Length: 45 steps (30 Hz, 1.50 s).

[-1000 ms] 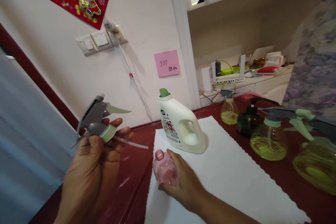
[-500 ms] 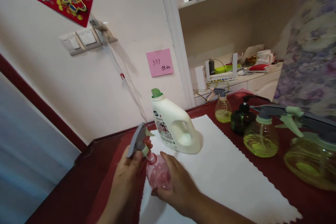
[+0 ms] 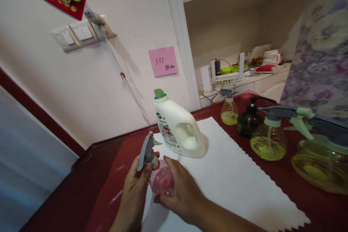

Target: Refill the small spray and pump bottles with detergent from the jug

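My left hand (image 3: 138, 181) pinches the collar of a grey and pale-green trigger spray head (image 3: 146, 150). The spray head sits at the mouth of a small pink see-through bottle (image 3: 163, 181); whether its thread has caught I cannot tell. Around the bottle's right side and base, my right hand (image 3: 185, 190) is closed, keeping it tilted over the white sheet (image 3: 223, 174). Just beyond my hands stands a large cream detergent jug (image 3: 176, 127) with a handle, its green spout (image 3: 159, 93) showing at the uncapped neck.
Along the right stand a small spray bottle (image 3: 229, 112), a dark pump bottle (image 3: 248, 121) and two larger spray bottles (image 3: 268, 143) with yellowish liquid. The wall (image 3: 122, 14) rises behind, carrying a pink note (image 3: 163, 61) and a plug with a hanging cord (image 3: 126, 83).
The spray head has come down onto the pink bottle's mouth; its tube, just above the opening before, is now out of sight. The camera view has shifted slightly.
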### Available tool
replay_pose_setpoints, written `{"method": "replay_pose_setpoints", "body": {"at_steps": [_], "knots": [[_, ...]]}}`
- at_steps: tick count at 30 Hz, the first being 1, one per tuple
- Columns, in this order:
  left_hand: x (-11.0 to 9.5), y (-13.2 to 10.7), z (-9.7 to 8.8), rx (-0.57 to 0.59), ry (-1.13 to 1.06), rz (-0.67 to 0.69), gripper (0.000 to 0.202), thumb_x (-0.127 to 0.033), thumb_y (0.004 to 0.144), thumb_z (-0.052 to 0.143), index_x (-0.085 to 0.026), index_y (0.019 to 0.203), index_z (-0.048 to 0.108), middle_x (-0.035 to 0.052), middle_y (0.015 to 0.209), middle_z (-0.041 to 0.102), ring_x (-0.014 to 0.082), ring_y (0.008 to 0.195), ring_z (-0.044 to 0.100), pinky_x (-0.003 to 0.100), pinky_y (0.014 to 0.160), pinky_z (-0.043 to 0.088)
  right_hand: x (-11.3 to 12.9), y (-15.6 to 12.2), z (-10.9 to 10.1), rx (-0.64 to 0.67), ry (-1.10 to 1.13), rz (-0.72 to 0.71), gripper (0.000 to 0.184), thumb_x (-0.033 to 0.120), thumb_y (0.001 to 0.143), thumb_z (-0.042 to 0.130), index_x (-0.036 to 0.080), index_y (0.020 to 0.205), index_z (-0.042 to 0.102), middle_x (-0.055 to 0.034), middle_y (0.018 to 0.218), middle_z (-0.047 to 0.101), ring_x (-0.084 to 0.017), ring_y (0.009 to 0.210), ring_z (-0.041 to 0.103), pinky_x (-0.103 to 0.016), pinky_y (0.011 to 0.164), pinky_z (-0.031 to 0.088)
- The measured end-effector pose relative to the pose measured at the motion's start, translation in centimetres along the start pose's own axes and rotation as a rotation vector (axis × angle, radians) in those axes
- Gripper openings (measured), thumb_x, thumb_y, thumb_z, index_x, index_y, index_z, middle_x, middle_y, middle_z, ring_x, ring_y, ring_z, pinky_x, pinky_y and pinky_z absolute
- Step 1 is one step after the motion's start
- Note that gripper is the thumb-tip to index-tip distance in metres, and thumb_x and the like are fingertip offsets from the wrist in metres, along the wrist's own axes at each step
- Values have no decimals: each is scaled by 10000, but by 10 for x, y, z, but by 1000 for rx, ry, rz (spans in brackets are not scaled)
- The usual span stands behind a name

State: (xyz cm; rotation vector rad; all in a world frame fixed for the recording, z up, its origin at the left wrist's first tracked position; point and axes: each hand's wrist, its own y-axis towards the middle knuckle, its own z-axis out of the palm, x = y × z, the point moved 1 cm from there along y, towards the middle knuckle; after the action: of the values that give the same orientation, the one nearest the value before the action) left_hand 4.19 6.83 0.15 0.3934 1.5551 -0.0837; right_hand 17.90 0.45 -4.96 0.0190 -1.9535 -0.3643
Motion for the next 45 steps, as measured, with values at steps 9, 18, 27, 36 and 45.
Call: {"method": "replay_pose_setpoints", "body": {"at_steps": [9,18,27,36,45], "knots": [[-3,-3,5,28,142,33,451,-551,872,687,-231,1190,676,92,1211,719,293,1179,619,391,993,469,8,-1,-4,-3,46,31,1013,270,600,867,149,1494,407,-149,1484,509,-313,1350,481,-459,1150,385],[4,-4,6,15,126,102,423,-554,904,645,-246,1193,661,79,1251,697,273,1180,607,371,1008,441,1,-3,1,-10,40,11,1029,322,632,858,136,1512,359,-164,1524,456,-327,1395,429,-489,1180,352],[11,-4,14,15,-42,76,429,-576,850,695,-248,1127,678,78,1163,738,289,1097,654,373,933,499,52,8,-49,-267,-241,-475,528,275,990,500,319,1496,358,-34,1628,317,-222,1521,226,-496,1239,233],[23,-5,13,70,-127,123,382,-428,850,753,-232,1165,663,79,1187,706,274,1140,637,378,1004,467,107,67,-73,285,-749,-580,189,207,949,605,284,1061,738,-14,973,633,-166,919,567,-344,861,407],[16,-7,15,86,-146,131,418,-439,856,743,-227,1199,635,107,1292,662,298,1242,579,406,1038,449,123,68,-64,329,-869,-505,131,277,946,622,244,941,749,-18,845,555,-140,725,454,-285,572,226]]}}
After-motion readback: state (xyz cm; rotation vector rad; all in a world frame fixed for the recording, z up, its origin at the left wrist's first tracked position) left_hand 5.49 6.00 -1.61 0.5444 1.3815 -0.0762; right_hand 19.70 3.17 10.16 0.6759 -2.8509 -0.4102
